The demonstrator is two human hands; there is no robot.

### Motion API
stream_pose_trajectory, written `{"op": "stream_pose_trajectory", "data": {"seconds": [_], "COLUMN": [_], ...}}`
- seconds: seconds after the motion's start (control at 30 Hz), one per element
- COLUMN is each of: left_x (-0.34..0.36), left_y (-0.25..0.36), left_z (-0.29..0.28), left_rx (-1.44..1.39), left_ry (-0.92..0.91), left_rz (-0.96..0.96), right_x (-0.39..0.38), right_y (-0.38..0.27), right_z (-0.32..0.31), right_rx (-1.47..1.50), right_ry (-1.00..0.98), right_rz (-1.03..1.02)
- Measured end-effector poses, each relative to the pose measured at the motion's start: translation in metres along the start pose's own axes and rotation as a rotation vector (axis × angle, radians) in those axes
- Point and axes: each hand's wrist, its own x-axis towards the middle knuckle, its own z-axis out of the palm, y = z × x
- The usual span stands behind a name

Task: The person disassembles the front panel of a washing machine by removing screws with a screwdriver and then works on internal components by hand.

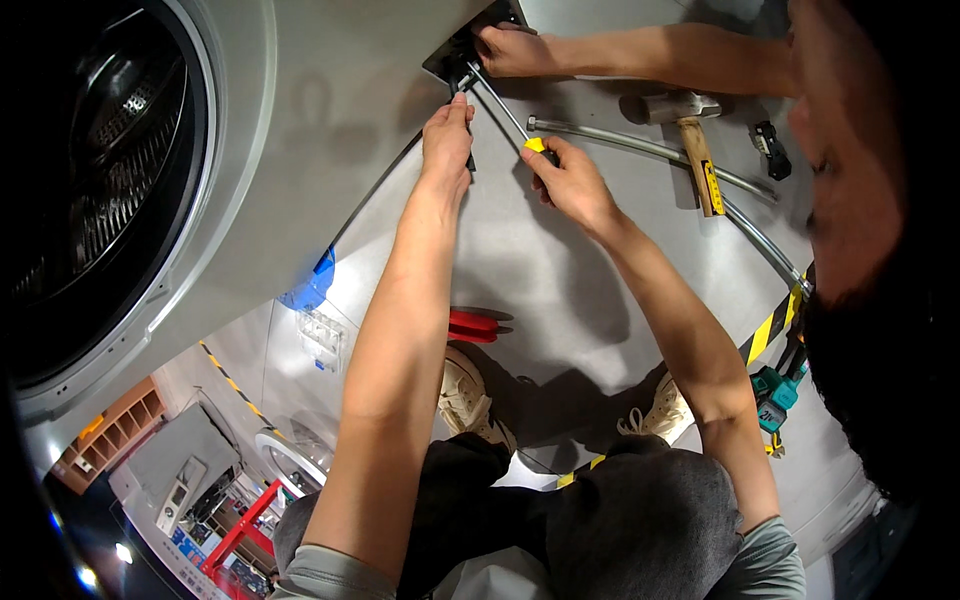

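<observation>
A grey washing machine (330, 120) with a round drum opening fills the upper left. At its lower corner is a dark recess (439, 66). My right hand (575, 185) grips a screwdriver (503, 108) by its yellow and black handle, and the long shaft reaches to the recess. Beside the shaft, my left hand (447, 140) is closed round a slim black piece (472, 161), whose kind I cannot make out. From the right, another person's hand (512, 50) reaches into the same recess, its fingertips hidden.
A wooden-handled hammer (700, 165) lies across metal tubes (610, 135) on the floor to the right. Red-handled pliers (472, 325) lie near my shoes. A teal power tool (775, 395) is at the right, and a blue object (312, 287) rests by the machine.
</observation>
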Motion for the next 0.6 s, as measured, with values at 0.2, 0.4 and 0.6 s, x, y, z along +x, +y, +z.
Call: {"op": "stream_pose_trajectory", "data": {"seconds": [0.2,0.4,0.6], "left_x": [-0.001,0.001,-0.002], "left_y": [0.000,-0.002,0.003], "left_z": [0.000,-0.001,0.002], "left_rx": [-0.009,0.019,0.039], "left_ry": [0.002,0.009,0.033], "left_rz": [-0.002,0.007,-0.025], "right_x": [-0.002,-0.007,-0.012], "right_y": [0.002,0.003,0.001], "right_z": [0.002,0.005,0.005], "right_rx": [-0.067,-0.050,-0.022], "right_ry": [0.009,-0.009,-0.006], "right_rz": [0.012,0.039,0.042]}}
